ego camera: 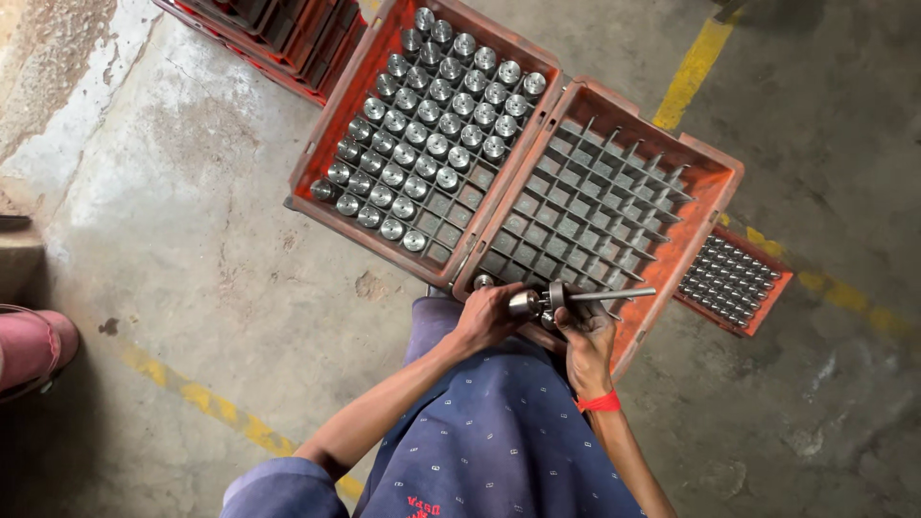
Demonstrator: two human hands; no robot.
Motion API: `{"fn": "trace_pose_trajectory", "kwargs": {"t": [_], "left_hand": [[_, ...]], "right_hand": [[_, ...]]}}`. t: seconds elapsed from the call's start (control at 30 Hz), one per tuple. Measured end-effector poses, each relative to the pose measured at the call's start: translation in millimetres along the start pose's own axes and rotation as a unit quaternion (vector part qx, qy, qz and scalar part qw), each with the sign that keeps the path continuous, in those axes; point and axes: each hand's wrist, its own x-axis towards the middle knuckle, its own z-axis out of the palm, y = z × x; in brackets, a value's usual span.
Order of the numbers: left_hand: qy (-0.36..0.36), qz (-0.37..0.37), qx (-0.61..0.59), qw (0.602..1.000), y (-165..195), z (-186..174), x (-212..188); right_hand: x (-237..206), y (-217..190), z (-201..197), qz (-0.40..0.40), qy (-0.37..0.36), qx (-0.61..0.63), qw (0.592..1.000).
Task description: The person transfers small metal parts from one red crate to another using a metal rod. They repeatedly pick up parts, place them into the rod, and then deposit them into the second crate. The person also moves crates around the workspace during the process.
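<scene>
Metal shaft part point(576, 296), flanged with a thin rod pointing right, sits at lower centre of frame over the near edge of the right crate. Left hand point(487, 315) grips its round head end; right hand point(587, 338) closes around it from below near the flange, red band point(600, 402) on that wrist. Just above, red divider crate point(715, 182) with mostly bare grid cells. Touching its left side, second red crate point(331, 125) packed with shiny round parts point(432, 125). Smaller red tray point(734, 283) of parts at right. More red crates point(273, 38) upper left. Yellow floor line point(691, 72) upper right.
</scene>
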Motion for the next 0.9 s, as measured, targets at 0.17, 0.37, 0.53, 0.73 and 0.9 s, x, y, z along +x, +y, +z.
{"fn": "trace_pose_trajectory", "kwargs": {"t": [0.17,0.37,0.53,0.73,0.9], "left_hand": [[-0.060,-0.010,0.049,0.997,2.4,18.7,3.8],[-0.102,0.034,0.030,0.994,-4.4,32.0,6.7],[-0.138,0.014,0.090,0.986,-12.3,7.8,6.7],[0.085,0.170,0.254,0.948,-39.7,-14.7,2.2],[0.113,0.204,0.234,0.944,-59.2,-22.5,5.4]], "right_hand": [[-6.8,-4.7,-8.8,0.001,-0.012,-0.062,0.998],[-0.4,14.8,-46.5,-0.022,-0.094,-0.057,0.994],[17.2,50.3,-89.5,0.015,0.012,0.078,0.997],[28.5,70.2,-130.7,-0.038,0.051,0.189,0.980],[29.4,72.7,-103.3,0.021,0.126,0.135,0.983]]}}
